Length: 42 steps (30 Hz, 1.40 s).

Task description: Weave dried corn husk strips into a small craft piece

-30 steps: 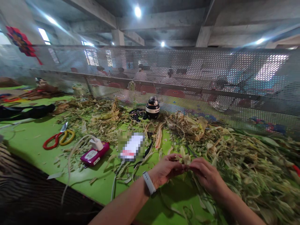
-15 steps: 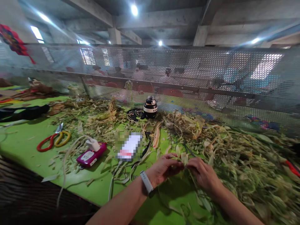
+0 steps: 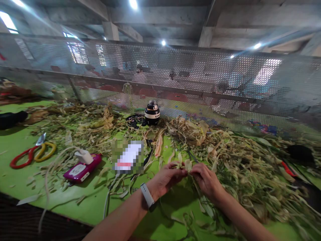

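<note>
Between my two hands is a pale green-yellow piece of corn husk [image 3: 188, 165], with leafy ends sticking up. My left hand [image 3: 165, 180], wearing a light watch band [image 3: 147, 195] on the wrist, pinches it from the left, thumb and fingers together. From the right, the fingertips of my right hand [image 3: 209, 182] close on the same piece, very near the left fingertips. The exact grip points are partly hidden behind the fingers. Loose husk strips [image 3: 205, 207] lie on the green table [image 3: 173, 227] below the hands.
A large heap of shredded husk [image 3: 253, 177] spreads to the right. Leftward lie a phone with a blurred screen [image 3: 129, 155], a purple power strip [image 3: 81, 170] with a white plug, and scissors [image 3: 45, 150]. Behind stand a black jar [image 3: 152, 115] and a perforated metal partition [image 3: 163, 77].
The view has turned to the right, so the table items appear shifted left. Both hands keep their pinch on the husk, with barely any change between them.
</note>
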Each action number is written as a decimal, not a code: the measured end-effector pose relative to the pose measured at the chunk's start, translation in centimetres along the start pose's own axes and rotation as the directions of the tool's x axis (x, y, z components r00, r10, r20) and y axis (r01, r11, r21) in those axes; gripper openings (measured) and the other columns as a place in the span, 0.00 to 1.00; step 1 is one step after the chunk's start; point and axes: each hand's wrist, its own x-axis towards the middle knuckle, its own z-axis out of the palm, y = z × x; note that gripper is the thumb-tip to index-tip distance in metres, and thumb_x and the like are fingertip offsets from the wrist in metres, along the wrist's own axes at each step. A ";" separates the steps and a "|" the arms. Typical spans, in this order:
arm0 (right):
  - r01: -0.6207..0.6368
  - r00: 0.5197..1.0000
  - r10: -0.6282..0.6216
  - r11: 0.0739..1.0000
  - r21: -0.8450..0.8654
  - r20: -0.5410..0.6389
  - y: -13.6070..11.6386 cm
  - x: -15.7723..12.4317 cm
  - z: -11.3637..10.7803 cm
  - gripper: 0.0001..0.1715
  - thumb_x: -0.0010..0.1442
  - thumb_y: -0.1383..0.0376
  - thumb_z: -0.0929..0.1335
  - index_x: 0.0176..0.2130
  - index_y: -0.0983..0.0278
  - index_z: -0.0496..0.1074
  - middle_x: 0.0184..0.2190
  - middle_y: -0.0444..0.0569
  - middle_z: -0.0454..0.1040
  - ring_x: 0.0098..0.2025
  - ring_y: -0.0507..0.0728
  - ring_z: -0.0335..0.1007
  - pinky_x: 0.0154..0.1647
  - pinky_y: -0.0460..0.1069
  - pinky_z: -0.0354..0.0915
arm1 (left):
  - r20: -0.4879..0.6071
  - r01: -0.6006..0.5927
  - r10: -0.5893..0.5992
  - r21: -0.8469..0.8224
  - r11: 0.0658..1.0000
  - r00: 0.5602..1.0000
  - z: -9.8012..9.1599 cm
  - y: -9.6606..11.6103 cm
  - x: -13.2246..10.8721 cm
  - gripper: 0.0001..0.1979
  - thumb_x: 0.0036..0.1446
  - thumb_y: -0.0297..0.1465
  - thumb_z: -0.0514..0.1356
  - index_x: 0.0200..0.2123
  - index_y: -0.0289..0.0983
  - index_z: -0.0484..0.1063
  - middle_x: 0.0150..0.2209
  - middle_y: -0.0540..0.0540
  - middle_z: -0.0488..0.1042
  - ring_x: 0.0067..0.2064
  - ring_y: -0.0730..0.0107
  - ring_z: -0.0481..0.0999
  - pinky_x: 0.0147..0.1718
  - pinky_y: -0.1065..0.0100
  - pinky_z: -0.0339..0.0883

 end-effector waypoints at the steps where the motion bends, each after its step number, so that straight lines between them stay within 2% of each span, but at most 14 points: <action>1: -0.001 1.000 0.001 1.000 0.015 0.005 0.0 0.0 0.0 0.07 0.64 0.67 0.59 0.37 0.61 0.66 0.29 0.47 0.71 0.31 0.53 0.70 0.33 0.46 0.69 | 0.004 0.002 -0.002 -0.001 1.000 1.000 0.0 0.0 0.0 0.15 0.33 0.17 0.68 0.29 0.31 0.72 0.23 0.49 0.75 0.25 0.78 0.74 0.23 0.80 0.64; 8: -0.029 0.999 0.025 0.995 0.092 0.040 -0.3 0.0 -0.1 0.06 0.63 0.68 0.60 0.36 0.61 0.66 0.29 0.47 0.71 0.33 0.53 0.69 0.34 0.46 0.68 | 0.084 0.048 -0.047 -0.008 0.999 0.995 0.0 0.2 -0.3 0.13 0.33 0.19 0.69 0.25 0.32 0.70 0.21 0.50 0.73 0.23 0.79 0.72 0.17 0.81 0.58; 12: -0.059 0.998 0.058 0.994 0.096 0.015 -0.5 0.0 0.0 0.06 0.63 0.68 0.60 0.36 0.61 0.66 0.29 0.47 0.71 0.32 0.53 0.69 0.33 0.46 0.68 | 0.064 0.004 -0.006 0.031 1.000 0.998 0.1 0.1 -0.3 0.16 0.32 0.19 0.70 0.29 0.31 0.71 0.24 0.48 0.76 0.24 0.79 0.74 0.21 0.81 0.62; 15: -0.076 0.997 0.076 0.993 0.089 -0.001 -0.4 -0.1 0.0 0.06 0.63 0.67 0.61 0.36 0.61 0.67 0.29 0.47 0.71 0.32 0.53 0.69 0.34 0.47 0.69 | 0.049 -0.009 0.009 0.001 1.000 0.999 0.0 -0.1 -0.3 0.19 0.32 0.18 0.70 0.31 0.32 0.70 0.25 0.49 0.76 0.26 0.77 0.75 0.25 0.80 0.66; 22: 0.023 0.999 -0.024 0.998 0.056 0.027 -0.3 0.6 -0.8 0.08 0.63 0.69 0.61 0.43 0.61 0.66 0.33 0.49 0.71 0.35 0.53 0.70 0.35 0.46 0.69 | 0.052 -0.038 0.039 -0.030 0.999 0.998 -0.2 0.1 -0.1 0.17 0.38 0.16 0.67 0.31 0.33 0.68 0.26 0.49 0.77 0.26 0.77 0.76 0.27 0.80 0.68; 31: 0.112 0.989 -0.101 0.989 -0.095 0.106 0.0 0.3 -0.7 0.08 0.63 0.70 0.61 0.41 0.62 0.66 0.31 0.49 0.73 0.30 0.52 0.70 0.31 0.46 0.68 | 0.059 -0.023 0.024 -0.032 0.999 0.998 -0.4 -0.1 0.0 0.16 0.36 0.16 0.68 0.31 0.32 0.69 0.25 0.48 0.77 0.27 0.77 0.76 0.27 0.79 0.67; 37: 0.041 0.997 -0.037 0.998 -0.042 0.072 0.0 0.1 -0.3 0.07 0.64 0.69 0.60 0.37 0.62 0.66 0.30 0.48 0.72 0.31 0.53 0.70 0.31 0.45 0.68 | 0.065 -0.017 0.021 -0.067 0.998 0.998 -0.2 -0.4 0.1 0.18 0.33 0.17 0.70 0.31 0.32 0.70 0.27 0.48 0.77 0.28 0.77 0.76 0.29 0.79 0.67; 42: -0.011 1.000 0.011 1.000 -0.019 0.009 -0.1 -0.1 0.2 0.07 0.64 0.65 0.59 0.36 0.61 0.65 0.29 0.48 0.71 0.31 0.53 0.70 0.31 0.46 0.68 | 0.036 -0.035 0.037 -0.073 0.997 0.999 -0.1 -0.6 0.2 0.21 0.30 0.17 0.70 0.30 0.33 0.69 0.24 0.51 0.75 0.26 0.78 0.74 0.26 0.79 0.64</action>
